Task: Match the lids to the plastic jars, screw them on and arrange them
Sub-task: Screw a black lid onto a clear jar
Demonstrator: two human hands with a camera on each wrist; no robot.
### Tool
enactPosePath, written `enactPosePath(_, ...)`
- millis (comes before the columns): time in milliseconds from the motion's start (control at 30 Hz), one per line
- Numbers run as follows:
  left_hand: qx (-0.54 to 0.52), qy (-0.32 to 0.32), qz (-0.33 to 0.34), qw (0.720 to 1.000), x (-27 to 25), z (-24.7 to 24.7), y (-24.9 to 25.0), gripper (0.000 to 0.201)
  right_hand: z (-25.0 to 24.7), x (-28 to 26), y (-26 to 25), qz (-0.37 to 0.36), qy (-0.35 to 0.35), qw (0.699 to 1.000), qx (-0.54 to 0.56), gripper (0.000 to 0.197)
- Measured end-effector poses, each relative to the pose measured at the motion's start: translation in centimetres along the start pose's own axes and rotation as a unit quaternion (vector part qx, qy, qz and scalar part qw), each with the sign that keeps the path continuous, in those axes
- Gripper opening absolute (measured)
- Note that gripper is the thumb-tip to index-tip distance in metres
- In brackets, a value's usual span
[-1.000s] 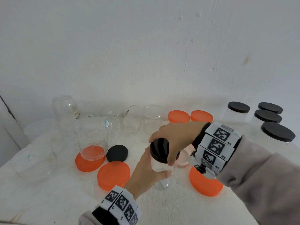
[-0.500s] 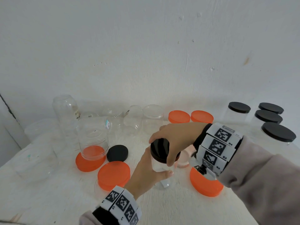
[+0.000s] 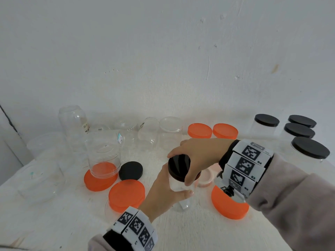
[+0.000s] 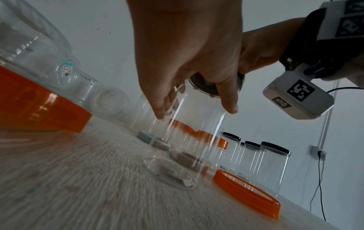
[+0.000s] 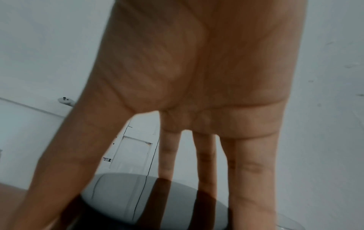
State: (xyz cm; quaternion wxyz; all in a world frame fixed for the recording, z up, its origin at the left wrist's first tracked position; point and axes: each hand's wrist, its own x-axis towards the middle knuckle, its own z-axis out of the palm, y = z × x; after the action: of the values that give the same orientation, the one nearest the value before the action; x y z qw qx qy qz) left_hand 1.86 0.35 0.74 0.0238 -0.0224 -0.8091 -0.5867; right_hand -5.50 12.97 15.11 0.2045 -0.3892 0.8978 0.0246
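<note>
A small clear plastic jar (image 3: 176, 184) stands tilted at the table's middle, its base on the table. My left hand (image 3: 163, 192) grips its body (image 4: 189, 124) from the near side. A black lid (image 3: 178, 166) sits on its mouth, and my right hand (image 3: 195, 156) holds that lid from above, fingers and thumb curled round its rim. In the right wrist view the lid (image 5: 153, 205) shows glossy under my fingers (image 5: 250, 179). A loose black lid (image 3: 130, 170) lies to the left. Several orange lids lie about, one (image 3: 126, 195) near my left wrist.
Several black-lidded jars (image 3: 310, 151) stand at the far right. Open clear jars (image 3: 170, 131) line the wall; one (image 3: 103, 156) stands on an orange lid (image 3: 99, 183). Two orange lids (image 3: 212, 130) lie at the back, another (image 3: 228, 207) under my right wrist, a pale pink lid (image 3: 205, 177) beside it.
Almost nothing has moved; both hands keep their hold on the jar and the black lid, with only a slight shift of the right hand.
</note>
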Motion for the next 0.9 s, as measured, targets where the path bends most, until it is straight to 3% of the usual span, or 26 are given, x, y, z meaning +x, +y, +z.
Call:
enactPosePath(167,-0.001,0.008,-0.001,1.000,-0.1,0.1,0.0,0.085,0.7,-0.1,0.5,-0.003,0.041,0.999,0.011,0.084)
enactPosePath(433,-0.017,0.026,0.004,1.000,-0.3,0.3,0.1,0.077,3.0,-0.3,1.2,-0.014,0.134,0.990,0.044,0.066)
enactPosePath(667,-0.016,0.017,0.017,1.000,-0.2,0.2,-0.2,0.078,6.3,0.4,0.6,0.030,0.232,0.968,0.087,0.067)
enactPosePath(900,0.043,-0.028,0.031,0.998,0.1,-1.0,-0.1,0.081,8.4,-0.1,-0.1,0.045,0.234,0.959,0.151,0.076)
